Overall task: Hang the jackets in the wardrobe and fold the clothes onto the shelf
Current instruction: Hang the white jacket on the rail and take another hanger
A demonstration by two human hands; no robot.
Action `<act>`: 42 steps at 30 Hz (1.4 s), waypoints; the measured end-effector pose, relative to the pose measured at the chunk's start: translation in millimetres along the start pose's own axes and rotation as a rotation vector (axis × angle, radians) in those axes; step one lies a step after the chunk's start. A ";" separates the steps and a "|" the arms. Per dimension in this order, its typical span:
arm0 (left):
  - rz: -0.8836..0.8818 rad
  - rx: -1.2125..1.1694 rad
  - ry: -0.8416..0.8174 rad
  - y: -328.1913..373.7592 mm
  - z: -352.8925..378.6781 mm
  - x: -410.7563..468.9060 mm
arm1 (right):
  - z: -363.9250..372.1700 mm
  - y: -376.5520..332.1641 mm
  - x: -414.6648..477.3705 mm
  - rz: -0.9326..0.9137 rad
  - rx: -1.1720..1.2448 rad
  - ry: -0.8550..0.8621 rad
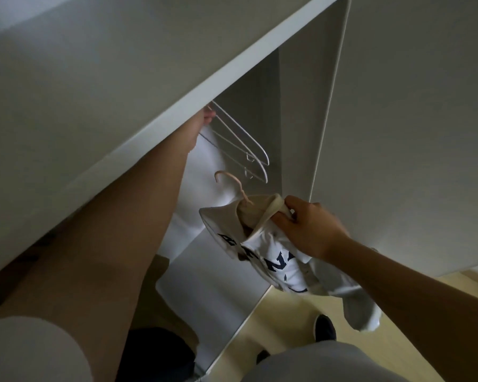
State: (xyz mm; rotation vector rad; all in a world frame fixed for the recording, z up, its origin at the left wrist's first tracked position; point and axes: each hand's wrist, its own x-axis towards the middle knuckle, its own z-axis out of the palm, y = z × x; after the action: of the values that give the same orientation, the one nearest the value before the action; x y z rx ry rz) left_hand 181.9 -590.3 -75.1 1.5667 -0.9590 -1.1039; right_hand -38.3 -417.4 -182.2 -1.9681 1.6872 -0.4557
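My right hand (312,227) grips the collar of a white jacket (276,260) with dark blue letters. The jacket sits on a beige hanger (228,177) whose hook points up and left, free of any rail. My left arm stretches up into the wardrobe. My left hand (207,117) is mostly hidden behind the edge of the wardrobe's top panel (177,106); only its fingers show, at the tops of two bare white hangers (246,147). What the left fingers do cannot be made out. The rail itself is out of sight.
The open wardrobe door (398,133) stands close on the right. White inner panels (213,271) lie below the jacket. Pale wooden floor (287,326) and my dark shoe (324,326) show at the bottom, with dark items (155,351) low inside the wardrobe.
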 end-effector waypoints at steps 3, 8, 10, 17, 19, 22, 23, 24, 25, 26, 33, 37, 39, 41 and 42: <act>-0.073 0.006 -0.013 -17.1 -31.0 -15.9 | 6.9 -12.6 6.4 -0.004 0.011 -0.021; -0.126 0.310 0.023 -70.3 -86.6 -50.5 | 22.8 -34.7 7.3 -0.021 0.067 -0.059; -0.113 0.364 0.007 -86.6 -101.2 -61.7 | 31.1 -43.3 5.0 -0.037 0.094 -0.063; -0.098 0.454 0.011 -118.1 -145.1 -84.5 | 48.8 -81.1 3.7 -0.098 0.206 0.013; -0.064 0.515 -0.008 -122.1 -155.9 -88.2 | 50.7 -91.8 8.5 -0.103 0.218 0.011; 0.028 0.583 -0.054 -123.3 -167.0 -91.7 | 55.0 -107.2 15.5 -0.139 0.237 0.030; 0.066 0.598 -0.058 -123.1 -168.8 -92.4 | 56.5 -113.4 17.8 -0.154 0.257 0.036; 0.104 0.625 -0.052 -121.5 -169.9 -93.4 | 57.9 -120.6 20.7 -0.166 0.284 0.035; 0.146 0.665 -0.037 -119.6 -171.4 -94.1 | 58.9 -128.2 23.5 -0.175 0.311 0.034; 0.191 0.720 -0.011 -117.8 -172.6 -94.7 | 59.5 -135.4 26.1 -0.181 0.334 0.037; 0.382 0.740 0.199 -103.8 -183.4 -106.6 | 59.2 -179.1 44.6 -0.202 0.383 0.088; 0.424 0.653 0.264 -94.1 -196.5 -109.3 | 56.4 -201.7 51.7 -0.236 0.440 0.079; 0.432 0.621 0.288 -90.6 -202.7 -107.6 | 55.9 -210.9 55.7 -0.250 0.454 0.085; 0.441 0.594 0.311 -87.2 -208.3 -104.2 | 54.3 -220.3 63.2 -0.252 0.466 0.095; 0.437 0.587 0.322 -85.9 -210.8 -102.4 | 52.6 -224.2 68.4 -0.246 0.471 0.103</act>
State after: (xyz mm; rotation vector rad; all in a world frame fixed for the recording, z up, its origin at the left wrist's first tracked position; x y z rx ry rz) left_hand 360.7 -419.7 -109.6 1.7965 -1.3881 -0.2554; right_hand 185.1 -453.2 -101.6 -1.8194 1.2471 -0.9624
